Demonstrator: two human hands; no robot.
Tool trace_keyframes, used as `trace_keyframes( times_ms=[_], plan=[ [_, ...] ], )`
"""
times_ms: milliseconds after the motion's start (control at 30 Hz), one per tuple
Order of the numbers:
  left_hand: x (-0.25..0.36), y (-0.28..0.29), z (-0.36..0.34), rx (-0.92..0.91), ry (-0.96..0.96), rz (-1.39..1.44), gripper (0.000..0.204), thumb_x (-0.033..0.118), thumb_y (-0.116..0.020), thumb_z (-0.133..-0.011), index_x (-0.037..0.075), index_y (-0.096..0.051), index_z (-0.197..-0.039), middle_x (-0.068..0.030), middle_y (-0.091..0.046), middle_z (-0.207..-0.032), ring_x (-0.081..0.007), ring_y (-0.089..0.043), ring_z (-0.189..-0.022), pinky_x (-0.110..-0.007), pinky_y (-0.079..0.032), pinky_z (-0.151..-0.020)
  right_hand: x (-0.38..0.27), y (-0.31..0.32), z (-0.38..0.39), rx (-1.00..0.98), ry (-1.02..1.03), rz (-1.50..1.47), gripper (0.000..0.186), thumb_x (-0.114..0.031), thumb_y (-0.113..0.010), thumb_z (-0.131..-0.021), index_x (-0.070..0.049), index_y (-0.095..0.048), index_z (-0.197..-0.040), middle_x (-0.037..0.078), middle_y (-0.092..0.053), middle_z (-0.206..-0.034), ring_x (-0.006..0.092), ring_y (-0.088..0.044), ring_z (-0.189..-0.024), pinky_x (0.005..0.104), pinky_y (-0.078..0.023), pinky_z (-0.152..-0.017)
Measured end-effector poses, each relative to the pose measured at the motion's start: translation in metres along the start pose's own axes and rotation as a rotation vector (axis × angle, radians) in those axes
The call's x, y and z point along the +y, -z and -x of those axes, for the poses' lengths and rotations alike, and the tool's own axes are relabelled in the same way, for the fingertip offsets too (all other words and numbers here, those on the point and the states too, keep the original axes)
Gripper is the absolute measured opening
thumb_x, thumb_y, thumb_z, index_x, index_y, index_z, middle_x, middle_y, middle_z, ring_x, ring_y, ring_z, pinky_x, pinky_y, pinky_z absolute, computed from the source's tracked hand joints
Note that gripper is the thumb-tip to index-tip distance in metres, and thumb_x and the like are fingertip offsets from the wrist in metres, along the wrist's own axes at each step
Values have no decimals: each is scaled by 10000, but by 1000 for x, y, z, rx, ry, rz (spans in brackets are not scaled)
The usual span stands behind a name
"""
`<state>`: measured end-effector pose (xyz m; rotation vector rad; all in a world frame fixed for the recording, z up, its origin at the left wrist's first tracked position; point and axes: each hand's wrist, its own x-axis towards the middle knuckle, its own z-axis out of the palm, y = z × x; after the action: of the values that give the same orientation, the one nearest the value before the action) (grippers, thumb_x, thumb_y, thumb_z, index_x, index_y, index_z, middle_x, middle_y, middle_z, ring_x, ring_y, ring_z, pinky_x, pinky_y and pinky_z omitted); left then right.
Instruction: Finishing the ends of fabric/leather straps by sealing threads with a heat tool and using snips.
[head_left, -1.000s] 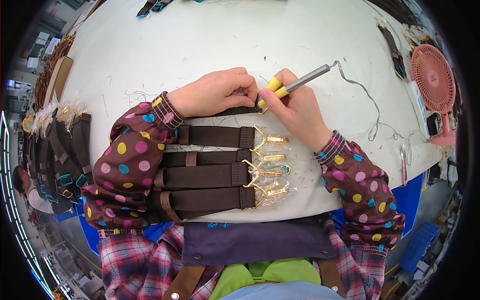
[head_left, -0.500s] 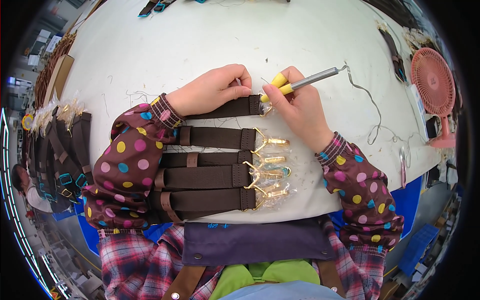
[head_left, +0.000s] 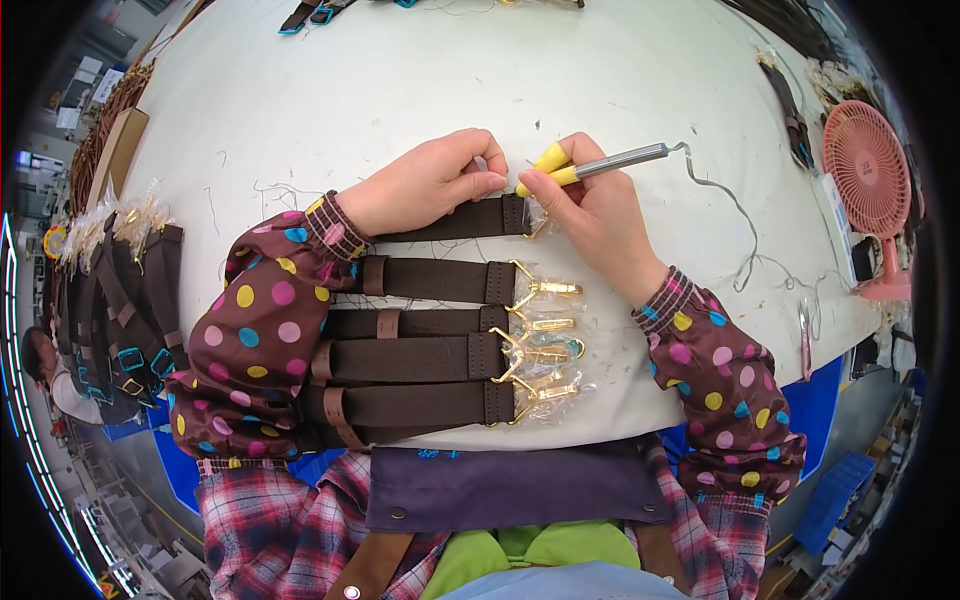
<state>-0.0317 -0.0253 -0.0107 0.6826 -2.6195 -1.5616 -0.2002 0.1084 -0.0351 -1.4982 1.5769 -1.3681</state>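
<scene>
My left hand is closed in a pinch beside the top dark-brown strap, on something I cannot make out. My right hand grips a pen-like tool with a yellow handle, grey metal barrel and trailing wire; its yellow end is by the strap's stitched tip. Below lie several similar straps with brown loops and gold clips in clear plastic, partly under my left sleeve. A pink, slim tool lies to the right.
A pink fan stands at the right of the white table, near loose threads. Bundles of straps hang at the left and lie along the far edges. A person is at the far left. A blue crate is below right.
My left fingers have lifted slightly off the top strap's end, uncovering more of it. The tool in my right hand has tilted a little flatter.
</scene>
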Motion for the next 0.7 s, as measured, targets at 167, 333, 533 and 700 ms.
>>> trace_keyframes(
  times_ms=[167, 333, 533, 700],
  plan=[
    [1, 0, 0, 9, -24, -9, 104, 178, -553, -988, 75, -540, -982, 39, -520, -807, -31, -464, -682, -196, -428, -564, 1, 0, 0, 7, 20, 22, 256, -223, -678, -918, -32, -509, -901, 50, -612, -686, 99, -581, -573, 247, -446, -521],
    [2, 0, -1, 1, -11, -18, 105, 179, -551, -990, 74, -544, -986, 40, -509, -787, -32, -455, -671, -195, -421, -561, 2, 0, 0, 6, 16, 40, 266, -227, -681, -913, -33, -500, -900, 63, -616, -688, 120, -589, -570, 261, -451, -522],
    [0, 0, 0, 9, 1, 3, 115, 188, -549, -993, 74, -545, -989, 38, -521, -804, -29, -461, -678, -188, -422, -559, 3, -1, -1, 15, 41, 51, 270, -232, -681, -914, -33, -499, -900, 68, -616, -685, 130, -590, -565, 266, -452, -522],
    [2, 2, 3, 39, -30, -69, 123, 167, -590, -964, 59, -545, -1002, 5, -540, -846, -65, -491, -706, -228, -451, -629, 3, 0, 0, 36, 31, 20, 258, -217, -671, -918, -28, -499, -889, 63, -606, -674, 119, -581, -562, 261, -450, -520]
  ],
)
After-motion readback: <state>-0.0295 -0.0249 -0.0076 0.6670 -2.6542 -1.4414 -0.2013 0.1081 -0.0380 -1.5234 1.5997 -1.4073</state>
